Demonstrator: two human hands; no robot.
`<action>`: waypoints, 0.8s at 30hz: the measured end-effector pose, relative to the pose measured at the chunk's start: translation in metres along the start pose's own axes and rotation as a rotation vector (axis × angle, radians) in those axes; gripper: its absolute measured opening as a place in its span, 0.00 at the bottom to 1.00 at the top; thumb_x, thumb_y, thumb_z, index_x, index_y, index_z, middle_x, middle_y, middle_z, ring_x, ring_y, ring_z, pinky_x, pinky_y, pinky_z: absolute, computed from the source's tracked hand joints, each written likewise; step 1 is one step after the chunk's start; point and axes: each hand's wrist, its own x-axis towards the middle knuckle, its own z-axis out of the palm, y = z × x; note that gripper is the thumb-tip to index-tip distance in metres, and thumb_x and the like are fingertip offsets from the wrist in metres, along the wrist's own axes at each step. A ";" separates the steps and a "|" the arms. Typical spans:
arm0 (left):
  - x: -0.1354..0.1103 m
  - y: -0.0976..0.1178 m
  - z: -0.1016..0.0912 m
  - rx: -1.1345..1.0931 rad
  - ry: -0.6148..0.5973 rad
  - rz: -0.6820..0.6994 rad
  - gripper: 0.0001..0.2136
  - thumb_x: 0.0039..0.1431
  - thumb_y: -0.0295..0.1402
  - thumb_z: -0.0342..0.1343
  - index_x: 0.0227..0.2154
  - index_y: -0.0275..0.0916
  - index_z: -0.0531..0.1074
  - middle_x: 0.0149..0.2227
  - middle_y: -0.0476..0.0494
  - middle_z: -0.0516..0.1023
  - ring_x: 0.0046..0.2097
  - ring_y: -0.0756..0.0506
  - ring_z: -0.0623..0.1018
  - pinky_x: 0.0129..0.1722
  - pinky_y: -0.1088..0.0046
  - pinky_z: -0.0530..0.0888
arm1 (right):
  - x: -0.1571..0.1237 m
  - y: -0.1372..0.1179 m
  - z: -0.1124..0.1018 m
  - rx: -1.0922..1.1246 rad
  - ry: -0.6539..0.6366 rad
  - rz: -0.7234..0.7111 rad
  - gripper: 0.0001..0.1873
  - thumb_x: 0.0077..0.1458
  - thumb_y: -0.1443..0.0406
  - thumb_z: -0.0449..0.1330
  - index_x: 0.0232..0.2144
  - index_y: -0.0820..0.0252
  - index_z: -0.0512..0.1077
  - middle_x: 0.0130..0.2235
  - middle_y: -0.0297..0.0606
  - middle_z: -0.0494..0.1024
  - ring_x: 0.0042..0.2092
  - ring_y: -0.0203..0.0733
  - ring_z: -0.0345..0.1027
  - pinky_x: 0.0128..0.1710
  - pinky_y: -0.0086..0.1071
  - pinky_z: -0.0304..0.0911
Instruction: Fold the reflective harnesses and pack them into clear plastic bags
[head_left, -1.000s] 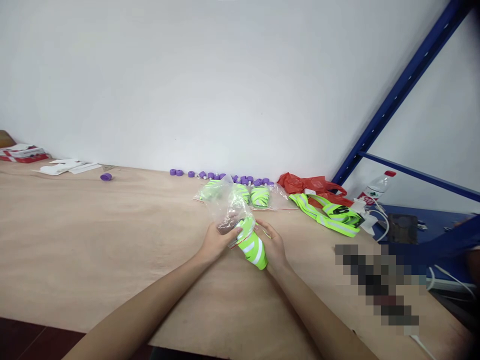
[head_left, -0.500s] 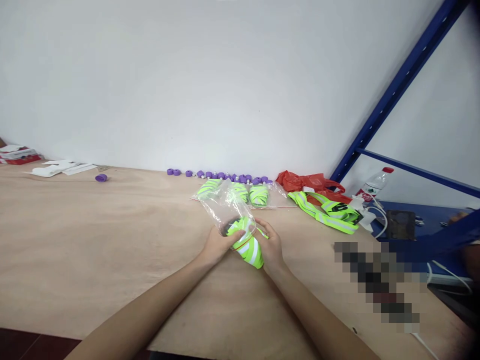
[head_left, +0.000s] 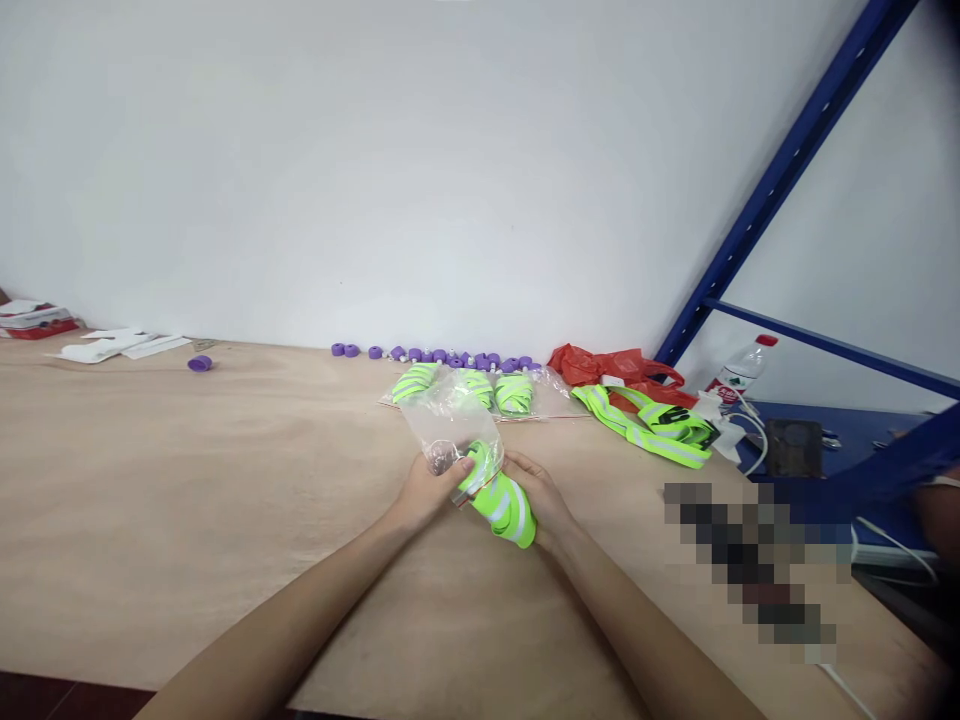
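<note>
A folded bundle of neon yellow-green reflective strap (head_left: 511, 510) is partly inside the mouth of a clear zip bag (head_left: 444, 425), with its near end still outside. My left hand (head_left: 429, 490) is closed on the bag at its opening, thumb on top. Wrapped round the right side of the strap bundle is my right hand (head_left: 541, 495), its fingers partly hidden behind it. Beyond the hands, bagged strap bundles (head_left: 514, 394) lie on the table.
Purple caps (head_left: 450, 357) line the wall, with one purple cap (head_left: 200, 364) apart at left. A loose reflective harness (head_left: 645, 428) and a red plastic bag (head_left: 615, 365) lie right. Further right are a bottle (head_left: 742, 370) and blue rack (head_left: 780, 190). White papers (head_left: 112, 346) lie far left.
The strap bundle has tilted and shifted slightly right and toward me. The bag has turned a little, its opening now showing around the bundle's far part. Both hands keep their hold.
</note>
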 end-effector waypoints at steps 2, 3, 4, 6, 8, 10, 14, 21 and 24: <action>-0.001 -0.001 0.001 0.000 -0.019 0.008 0.25 0.53 0.51 0.64 0.47 0.37 0.79 0.50 0.36 0.81 0.53 0.33 0.79 0.54 0.56 0.75 | 0.000 -0.002 -0.001 -0.003 -0.052 0.011 0.24 0.37 0.52 0.75 0.35 0.59 0.82 0.37 0.43 0.85 0.37 0.51 0.79 0.38 0.40 0.73; -0.001 -0.001 0.001 -0.005 -0.015 0.007 0.24 0.54 0.51 0.64 0.46 0.37 0.80 0.50 0.37 0.81 0.53 0.33 0.79 0.54 0.57 0.75 | 0.000 -0.002 -0.002 -0.004 -0.069 0.013 0.25 0.37 0.52 0.75 0.37 0.59 0.82 0.39 0.44 0.85 0.38 0.52 0.80 0.40 0.41 0.73; -0.001 -0.001 0.002 -0.009 -0.007 0.004 0.24 0.54 0.51 0.63 0.46 0.37 0.80 0.50 0.38 0.82 0.53 0.33 0.79 0.54 0.57 0.75 | 0.000 -0.002 -0.002 -0.004 -0.077 0.011 0.25 0.38 0.52 0.76 0.38 0.59 0.83 0.40 0.44 0.85 0.39 0.52 0.80 0.41 0.42 0.73; -0.001 -0.001 0.003 -0.014 0.004 0.001 0.23 0.56 0.51 0.61 0.45 0.38 0.80 0.47 0.40 0.82 0.53 0.33 0.79 0.53 0.59 0.75 | 0.001 0.000 -0.003 0.001 -0.071 0.002 0.26 0.37 0.52 0.76 0.40 0.59 0.83 0.41 0.44 0.85 0.42 0.53 0.80 0.45 0.43 0.72; -0.002 0.000 0.004 -0.012 0.013 0.003 0.23 0.57 0.51 0.60 0.45 0.38 0.80 0.46 0.40 0.83 0.52 0.33 0.79 0.52 0.59 0.75 | 0.002 0.003 -0.002 0.010 -0.044 -0.007 0.27 0.37 0.53 0.76 0.40 0.58 0.83 0.41 0.43 0.85 0.43 0.52 0.80 0.48 0.43 0.71; -0.003 0.000 0.006 0.008 0.033 0.023 0.22 0.57 0.50 0.61 0.46 0.37 0.79 0.47 0.39 0.83 0.52 0.34 0.79 0.53 0.59 0.75 | 0.004 0.006 0.000 0.025 0.011 -0.017 0.26 0.35 0.52 0.77 0.38 0.58 0.84 0.40 0.42 0.85 0.42 0.52 0.80 0.48 0.43 0.71; -0.004 -0.001 0.008 0.032 0.066 0.032 0.24 0.56 0.46 0.64 0.51 0.38 0.76 0.52 0.38 0.80 0.55 0.36 0.77 0.57 0.58 0.72 | 0.005 0.011 0.002 0.055 0.180 -0.081 0.26 0.33 0.52 0.77 0.37 0.56 0.84 0.40 0.40 0.86 0.42 0.51 0.79 0.48 0.43 0.72; -0.004 0.000 0.010 -0.159 0.002 -0.262 0.25 0.48 0.48 0.69 0.44 0.34 0.76 0.44 0.36 0.83 0.47 0.34 0.81 0.48 0.58 0.76 | -0.001 0.011 0.007 -0.127 0.076 -0.112 0.24 0.36 0.51 0.76 0.35 0.59 0.85 0.32 0.38 0.85 0.35 0.49 0.78 0.37 0.39 0.72; -0.006 -0.002 0.015 -0.187 0.034 -0.277 0.28 0.47 0.49 0.70 0.46 0.35 0.75 0.46 0.37 0.82 0.47 0.35 0.81 0.47 0.60 0.77 | -0.003 0.014 0.012 -0.058 0.153 -0.122 0.26 0.36 0.50 0.75 0.36 0.59 0.84 0.32 0.38 0.85 0.35 0.49 0.77 0.36 0.39 0.72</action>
